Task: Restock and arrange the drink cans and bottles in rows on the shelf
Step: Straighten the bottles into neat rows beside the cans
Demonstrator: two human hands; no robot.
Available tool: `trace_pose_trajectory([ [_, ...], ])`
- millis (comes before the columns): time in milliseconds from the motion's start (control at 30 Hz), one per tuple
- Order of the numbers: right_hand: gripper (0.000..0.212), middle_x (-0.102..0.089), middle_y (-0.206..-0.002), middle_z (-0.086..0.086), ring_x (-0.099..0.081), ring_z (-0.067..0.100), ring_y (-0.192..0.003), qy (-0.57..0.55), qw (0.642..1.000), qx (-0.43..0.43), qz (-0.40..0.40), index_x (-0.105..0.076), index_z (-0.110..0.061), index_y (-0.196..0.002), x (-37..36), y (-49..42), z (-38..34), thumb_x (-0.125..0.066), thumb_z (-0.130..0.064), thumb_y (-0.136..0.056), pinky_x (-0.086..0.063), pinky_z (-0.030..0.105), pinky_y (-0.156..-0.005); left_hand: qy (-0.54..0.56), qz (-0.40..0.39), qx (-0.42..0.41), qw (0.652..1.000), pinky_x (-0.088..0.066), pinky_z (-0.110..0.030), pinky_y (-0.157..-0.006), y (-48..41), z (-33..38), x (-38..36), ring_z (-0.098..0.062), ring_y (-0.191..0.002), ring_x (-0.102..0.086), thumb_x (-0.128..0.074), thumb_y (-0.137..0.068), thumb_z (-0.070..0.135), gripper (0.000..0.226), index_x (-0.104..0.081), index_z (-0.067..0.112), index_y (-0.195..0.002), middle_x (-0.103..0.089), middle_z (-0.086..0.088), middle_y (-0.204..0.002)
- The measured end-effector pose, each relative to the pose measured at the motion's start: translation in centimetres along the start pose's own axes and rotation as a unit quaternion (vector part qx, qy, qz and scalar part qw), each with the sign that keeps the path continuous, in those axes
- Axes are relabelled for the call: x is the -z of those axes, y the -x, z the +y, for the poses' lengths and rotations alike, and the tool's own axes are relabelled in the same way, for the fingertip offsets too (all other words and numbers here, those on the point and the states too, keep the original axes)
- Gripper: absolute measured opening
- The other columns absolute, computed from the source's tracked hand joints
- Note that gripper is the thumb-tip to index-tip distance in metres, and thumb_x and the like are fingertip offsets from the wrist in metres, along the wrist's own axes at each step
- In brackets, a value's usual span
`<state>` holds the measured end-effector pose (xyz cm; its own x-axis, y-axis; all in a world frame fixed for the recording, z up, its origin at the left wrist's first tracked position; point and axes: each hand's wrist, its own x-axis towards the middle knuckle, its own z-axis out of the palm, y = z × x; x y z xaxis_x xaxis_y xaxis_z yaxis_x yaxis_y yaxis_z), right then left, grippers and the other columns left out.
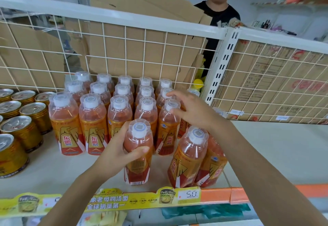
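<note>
— Left hand [115, 153], status?
— An orange energy-drink bottle [137, 156] is being gripped by it, thumb across the front, fingers curled round the back. Btl is being held upright nr the front edge of the shelf [284, 145], just ahead of the bottle rows [113, 105].
— Right hand [192, 110]?
— Being held over the cap [171, 105] of the rows' front-right btl, fingers spread & lightly bent. Nothing is being clasped; contact w/ the cap can't be told.
— Other stock?
— Two bottles [188, 156] are being seen leaning, side by side, just right of the gripped one. Gold cans [23, 119] are being displayed left of the rows, w/ a wire grid [124, 51] behind.
</note>
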<state>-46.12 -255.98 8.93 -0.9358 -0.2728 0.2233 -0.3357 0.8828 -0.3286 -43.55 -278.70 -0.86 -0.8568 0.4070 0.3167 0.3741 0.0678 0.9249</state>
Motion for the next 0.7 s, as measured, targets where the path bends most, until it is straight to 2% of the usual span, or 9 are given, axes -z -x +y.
trace_pose_trajectory([
  [100,0.035,-0.058,-0.124,-0.008,-0.054,0.003,-0.109,-0.097,0.991,-0.014,0.089,-0.051,-0.025,-0.127,0.6,2.9,-0.4,-0.055,-0.031,-0.092,-0.043,0.025,-0.094,-0.007,0.01,0.008,1.0,-0.046,-0.008,-0.079,0.5,-0.3,-0.1,0.002,-0.109,-0.057,-0.073,-0.073,0.035,0.06,-0.041,0.043,-0.122,-0.06,0.024,-0.118],
  [167,0.035,-0.06,-0.117,-0.014,-0.055,-0.003,-0.104,-0.14,0.985,-0.023,0.1,-0.055,-0.028,-0.122,0.6,5.2,-0.6,-0.052,-0.04,-0.09,-0.043,0.017,-0.089,-0.02,0.019,0.011,1.0,-0.046,-0.009,-0.082,0.9,-0.7,-0.2,0.002,-0.111,-0.056,-0.074,-0.069,0.03,0.068,-0.039,0.039,-0.126,-0.06,0.021,-0.12],
  [267,0.043,-0.054,-0.113,-0.023,-0.05,-0.007,-0.103,-0.102,0.992,-0.021,0.073,-0.054,-0.032,-0.121,0.0,7.9,-0.8,-0.051,-0.053,-0.084,-0.035,0.003,-0.082,-0.017,0.047,0.023,0.998,-0.046,-0.01,-0.085,1.6,-1.2,-0.9,0.001,-0.114,-0.053,-0.078,-0.063,0.027,0.082,-0.034,0.034,-0.132,-0.054,0.008,-0.127],
  [333,0.045,-0.05,-0.116,-0.02,-0.045,-0.006,-0.102,-0.044,0.997,-0.008,0.058,-0.05,-0.031,-0.125,-0.6,8.8,-0.9,-0.059,-0.048,-0.084,-0.03,0.001,-0.081,-0.025,0.075,0.014,0.997,-0.043,-0.007,-0.086,2.0,-1.2,-1.6,0.006,-0.116,-0.049,-0.078,-0.061,0.029,0.086,-0.03,0.045,-0.13,-0.048,0.015,-0.129],
  [400,0.055,-0.049,-0.125,-0.011,-0.047,0.004,-0.108,0.008,0.999,0.005,0.039,-0.045,-0.028,-0.131,-1.2,9.2,-1.1,-0.065,-0.041,-0.082,-0.034,0.01,-0.082,-0.038,0.097,0.006,0.995,-0.042,-0.005,-0.086,2.3,-1.1,-2.0,0.008,-0.116,-0.047,-0.076,-0.061,0.034,0.083,-0.028,0.054,-0.125,-0.046,0.026,-0.127],
  [467,0.059,-0.047,-0.126,-0.004,-0.049,0.014,-0.11,0.042,0.998,0.004,0.037,-0.042,-0.024,-0.133,-1.6,9.3,-1.3,-0.067,-0.036,-0.081,-0.037,0.023,-0.084,-0.044,0.107,0.0,0.993,-0.043,-0.005,-0.085,2.4,-1.0,-2.1,0.008,-0.115,-0.049,-0.075,-0.062,0.036,0.08,-0.029,0.054,-0.125,-0.048,0.033,-0.122],
  [633,0.047,-0.05,-0.118,-0.003,-0.052,0.014,-0.103,0.027,0.997,0.01,0.07,-0.051,-0.021,-0.123,-2.0,9.4,-1.3,-0.069,-0.03,-0.08,-0.042,0.028,-0.081,-0.079,0.122,-0.027,0.989,-0.04,0.0,-0.078,2.6,-1.2,-1.9,0.015,-0.108,-0.05,-0.078,-0.071,0.013,0.078,-0.032,0.044,-0.126,-0.05,0.042,-0.113],
  [700,0.043,-0.053,-0.115,-0.004,-0.052,0.013,-0.103,0.007,0.996,0.008,0.083,-0.055,-0.02,-0.117,-1.9,9.3,-1.2,-0.071,-0.028,-0.078,-0.043,0.031,-0.082,-0.093,0.135,-0.028,0.986,-0.04,0.0,-0.078,2.9,-1.4,-1.4,0.014,-0.108,-0.05,-0.079,-0.07,0.011,0.078,-0.034,0.035,-0.129,-0.05,0.041,-0.112],
])
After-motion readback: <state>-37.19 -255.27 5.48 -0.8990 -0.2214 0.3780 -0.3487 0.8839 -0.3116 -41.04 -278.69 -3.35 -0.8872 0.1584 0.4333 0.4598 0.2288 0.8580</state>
